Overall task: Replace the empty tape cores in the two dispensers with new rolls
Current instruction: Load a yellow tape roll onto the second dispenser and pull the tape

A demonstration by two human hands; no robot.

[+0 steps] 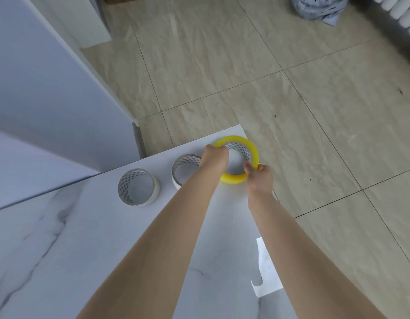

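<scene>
Head view: both hands grip the yellow tape roll (239,157) at the far corner of the marble worktop (84,238). The left hand (214,158) pinches its far-left rim; the right hand (259,178) clasps its near-right rim, right at the worktop's edge above the tiled floor (291,88). Two empty cores (138,187) (184,168) stand left of the left hand, with open worktop nearer.

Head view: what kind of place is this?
Probably a room in a home, not a workshop. A white marble-look table stands on a beige tiled floor, with a white radiator in the far corner and a crumpled bag beside it.
</scene>
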